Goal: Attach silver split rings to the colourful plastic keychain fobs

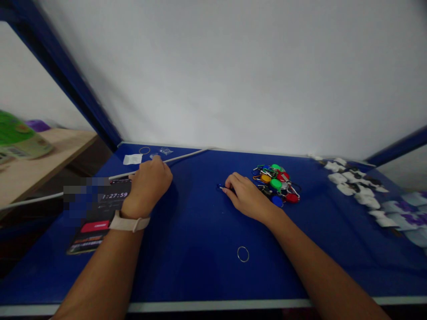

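Observation:
My right hand (245,193) is closed in a pinch at the middle of the blue shelf, holding a small blue carabiner (219,187) between thumb and fingertips. Just right of it lies a pile of carabiner keychains (275,183) with round green, red, orange and blue discs. A thin metal ring (243,254) lies flat below the right hand. My left hand (151,184), with a beige band at the wrist, is curled closed beside the white cable (188,155). Its fingertips are hidden, so any contents cannot be seen. Clear plastic scraps (166,150) lie just beyond it.
A phone (96,222) showing a timer lies under the left forearm. At the back left are a white packet (132,159) and a rubber band (144,150). White and black bundles (353,182) and pale blue packs (405,218) line the right. A white wall (233,80) rises behind.

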A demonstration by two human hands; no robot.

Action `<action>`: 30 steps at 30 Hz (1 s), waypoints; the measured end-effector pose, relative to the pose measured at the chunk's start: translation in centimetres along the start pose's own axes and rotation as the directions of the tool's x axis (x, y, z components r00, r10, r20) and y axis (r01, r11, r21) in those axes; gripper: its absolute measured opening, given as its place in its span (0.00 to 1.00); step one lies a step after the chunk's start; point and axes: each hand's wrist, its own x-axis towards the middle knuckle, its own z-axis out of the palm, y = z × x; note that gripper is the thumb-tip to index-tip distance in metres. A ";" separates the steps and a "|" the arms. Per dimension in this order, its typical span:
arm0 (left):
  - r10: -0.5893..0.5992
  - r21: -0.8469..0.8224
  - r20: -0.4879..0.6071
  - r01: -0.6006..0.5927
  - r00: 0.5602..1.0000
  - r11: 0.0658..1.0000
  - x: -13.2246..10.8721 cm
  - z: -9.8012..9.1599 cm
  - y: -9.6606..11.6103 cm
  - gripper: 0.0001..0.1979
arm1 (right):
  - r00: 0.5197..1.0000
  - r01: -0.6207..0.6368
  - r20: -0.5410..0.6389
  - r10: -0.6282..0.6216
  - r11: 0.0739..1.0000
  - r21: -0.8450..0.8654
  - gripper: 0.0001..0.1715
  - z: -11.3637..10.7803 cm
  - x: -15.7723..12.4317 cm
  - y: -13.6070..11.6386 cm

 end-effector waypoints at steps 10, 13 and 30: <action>0.411 -0.316 -0.182 -0.449 0.893 0.836 -0.9 0.8 2.4 0.12 | 0.999 -0.028 0.015 0.028 1.000 -0.003 0.05 -0.2 0.1 -0.3; 0.439 -0.537 -0.128 -0.434 0.889 0.724 -1.2 1.4 3.0 0.11 | 0.998 -0.058 -0.024 0.059 0.997 0.047 0.05 -0.2 0.1 -0.2; 0.622 -0.950 0.267 0.092 0.736 0.300 -2.0 2.8 4.5 0.13 | 0.952 -0.079 -0.178 0.249 0.761 0.644 0.13 1.2 0.3 -0.1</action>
